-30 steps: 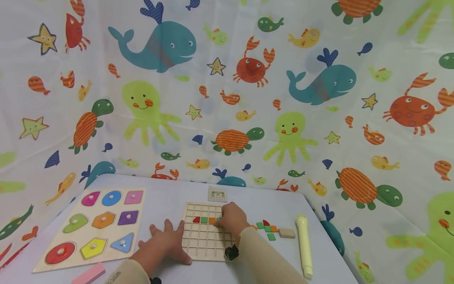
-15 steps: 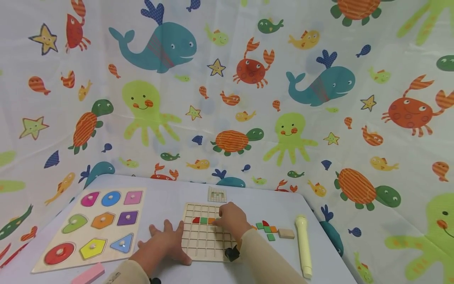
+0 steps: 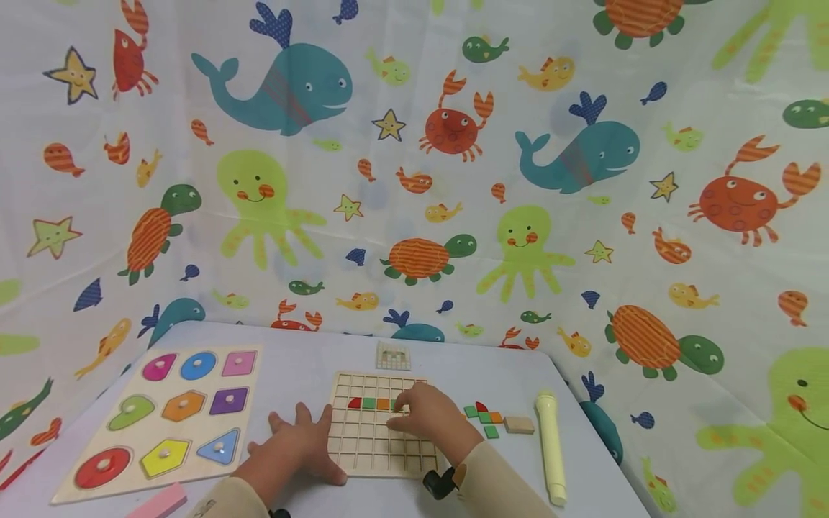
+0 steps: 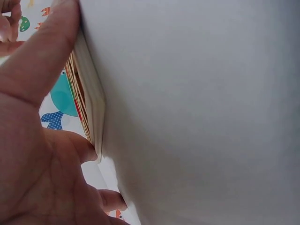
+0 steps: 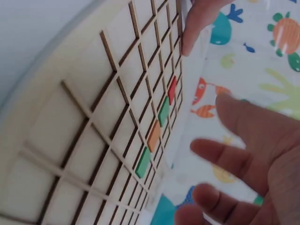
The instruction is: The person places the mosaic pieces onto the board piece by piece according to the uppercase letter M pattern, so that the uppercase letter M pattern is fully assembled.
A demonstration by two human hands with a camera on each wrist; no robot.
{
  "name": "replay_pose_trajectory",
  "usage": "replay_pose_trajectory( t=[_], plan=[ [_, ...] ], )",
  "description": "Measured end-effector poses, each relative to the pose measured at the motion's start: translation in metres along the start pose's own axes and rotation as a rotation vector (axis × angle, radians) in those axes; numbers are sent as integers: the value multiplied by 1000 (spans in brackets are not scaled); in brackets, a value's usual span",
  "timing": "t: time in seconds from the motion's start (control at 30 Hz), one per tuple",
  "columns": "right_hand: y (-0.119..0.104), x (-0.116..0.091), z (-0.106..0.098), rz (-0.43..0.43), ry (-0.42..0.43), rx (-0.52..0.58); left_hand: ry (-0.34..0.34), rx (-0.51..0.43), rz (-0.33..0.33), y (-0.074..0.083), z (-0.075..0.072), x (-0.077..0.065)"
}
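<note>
Four Little Pieces Sit in a Row on the Wooden Grid

The grid board (image 3: 365, 429) lies flat on the white bench (image 3: 294, 374), in the middle; a row of four small pieces sits in its squares, toward the far side; from the left they go a red piece (image 3: 355, 403), a green piece (image 3: 368, 403), an orange piece (image 3: 383, 404) and a second green piece (image 5: 143, 162); the right hand (image 3: 427, 417) is over the board, near the end of the row; its fingers are apart and bent a little, with nothing in them; the left hand (image 3: 294, 442) has its fingers spread wide, and its thumb touches the board's edge.

A small card (image 3: 393, 356) lies just behind the board; to the right are loose pieces (image 3: 484, 417) in red, green and orange, then a wooden block (image 3: 519, 425), then a long yellow stick (image 3: 550, 450); to the left lies a shape puzzle (image 3: 155, 392) with nine bright shapes, each with a knob; a pink block (image 3: 157, 501) is near its front edge; a cloth (image 3: 363, 230) with whales, crabs and turtles hangs behind it all.
</note>
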State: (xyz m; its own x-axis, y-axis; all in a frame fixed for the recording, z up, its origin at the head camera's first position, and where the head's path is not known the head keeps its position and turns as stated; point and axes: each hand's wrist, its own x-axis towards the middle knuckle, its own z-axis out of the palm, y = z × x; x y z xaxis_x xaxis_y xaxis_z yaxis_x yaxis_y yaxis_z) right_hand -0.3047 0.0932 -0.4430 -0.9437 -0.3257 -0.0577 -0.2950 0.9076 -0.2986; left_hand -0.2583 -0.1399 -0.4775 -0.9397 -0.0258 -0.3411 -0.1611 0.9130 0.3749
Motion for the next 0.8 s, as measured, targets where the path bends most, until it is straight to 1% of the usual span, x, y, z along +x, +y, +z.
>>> replay_pose_trajectory(
  t=[0.13, 0.2, 0.3, 0.4, 0.53, 0.6, 0.67, 0.8],
  plan=[
    [16, -11, -5, -64, -31, 26, -2, 1, 2, 1, -1, -2],
    [31, -14, -10, -83, -30, 39, 1, 1, 4, 2, -1, -2],
    [61, -13, -21, -76, -11, 39, 7, 4, 11, 4, -1, -2],
    [95, -9, -32, -33, 5, 16, 8, 0, 12, 4, -2, -3],
    [133, -4, -44, 46, 2, -58, -3, -14, 6, 5, -4, -5],
    [147, -3, -49, 89, -2, -88, -5, -13, 7, 5, -4, -5],
    [157, -2, -52, 134, -5, -92, -6, -13, 6, 4, -4, -4],
    [170, 0, -48, 223, 13, -28, -11, -10, 4, 2, -1, 0]
  ],
)
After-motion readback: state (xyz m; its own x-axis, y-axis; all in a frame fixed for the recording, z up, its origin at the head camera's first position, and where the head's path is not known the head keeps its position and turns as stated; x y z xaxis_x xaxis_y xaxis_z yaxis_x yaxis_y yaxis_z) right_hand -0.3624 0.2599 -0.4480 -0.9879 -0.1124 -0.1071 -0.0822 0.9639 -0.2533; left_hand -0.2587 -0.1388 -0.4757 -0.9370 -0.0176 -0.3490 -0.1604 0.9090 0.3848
